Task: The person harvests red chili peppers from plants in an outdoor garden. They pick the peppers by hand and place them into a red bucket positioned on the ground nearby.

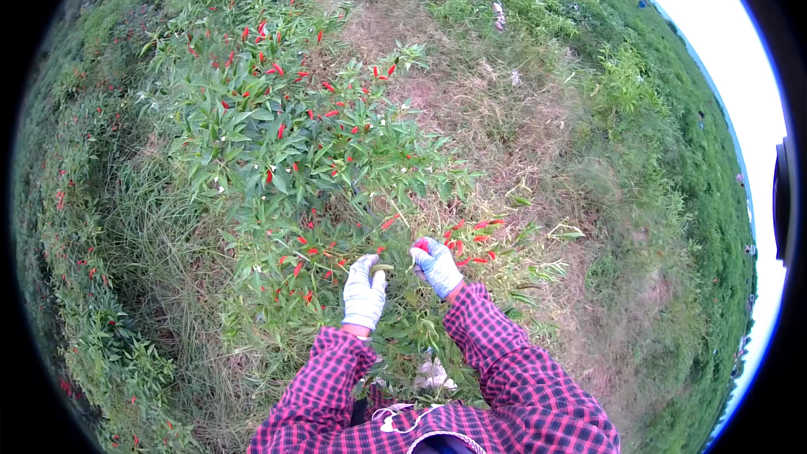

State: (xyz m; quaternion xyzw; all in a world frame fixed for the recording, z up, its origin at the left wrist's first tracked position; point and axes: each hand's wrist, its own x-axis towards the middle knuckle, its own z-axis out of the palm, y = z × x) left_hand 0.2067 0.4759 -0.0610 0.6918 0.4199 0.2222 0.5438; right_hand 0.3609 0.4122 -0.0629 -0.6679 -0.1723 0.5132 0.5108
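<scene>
My left hand [364, 294], in a white knitted glove, is curled low at the front of a chili plant. A greenish chili pepper [382, 267] shows between its thumb and fingers. Just to its right, my right hand [437, 267], gloved alike, pinches a red chili pepper [421, 245] at the fingertips. Several red chilies [481, 238] hang on stems right beside that hand. Farther out, the leafy chili plant [261, 113] bears many red pods. Part of each hand's grip is hidden by the glove.
Dry grass and bare soil [513, 134] run along the right of the plants. More chili bushes [84, 269] grow at the left, with long grass [160, 219] between. A pale crumpled thing [434, 375] lies close to my body. A white cord [395, 414] hangs over my checked shirt.
</scene>
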